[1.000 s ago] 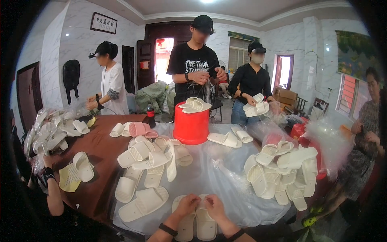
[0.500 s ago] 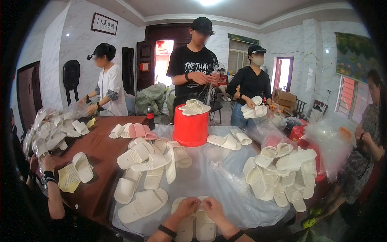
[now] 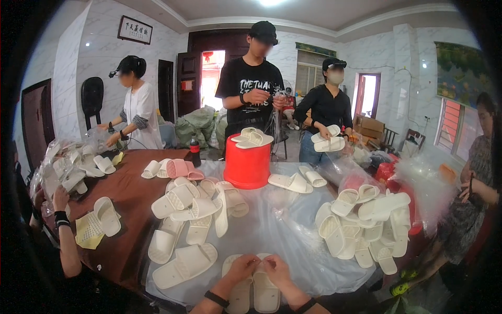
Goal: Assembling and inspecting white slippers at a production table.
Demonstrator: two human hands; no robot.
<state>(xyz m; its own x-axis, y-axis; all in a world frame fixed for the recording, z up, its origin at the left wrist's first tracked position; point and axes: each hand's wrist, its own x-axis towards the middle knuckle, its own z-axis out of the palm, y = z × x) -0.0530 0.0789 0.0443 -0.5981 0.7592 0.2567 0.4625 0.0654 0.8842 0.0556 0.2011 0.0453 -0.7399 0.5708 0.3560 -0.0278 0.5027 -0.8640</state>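
A pair of cream slippers [image 3: 266,297] lies side by side at the table's front edge, toes away from me. Over their far ends my left hand [image 3: 242,268] and my right hand [image 3: 277,270] meet, thumbs and fingers pinched close together. Whatever is between the fingertips is too small to make out. The hands partly cover the straps. Just left of them a single cream slipper [image 3: 185,266] rests on the clear plastic sheet [image 3: 251,222], beside a loose pile of cream slippers [image 3: 196,209].
A red plastic stool [image 3: 247,166] bears a slipper pair. At right stands a slipper heap [image 3: 366,225], with clear bags [image 3: 426,188] behind. A dark bottle [image 3: 195,152], pink slippers [image 3: 180,169] and yellow paper [image 3: 89,231] are on the table. Co-workers stand around it.
My hands stay almost still over the slippers. Behind the stool, a co-worker's hand has drawn away from the clear plastic. The co-worker in white has shifted both hands left; another's hand at far left has risen.
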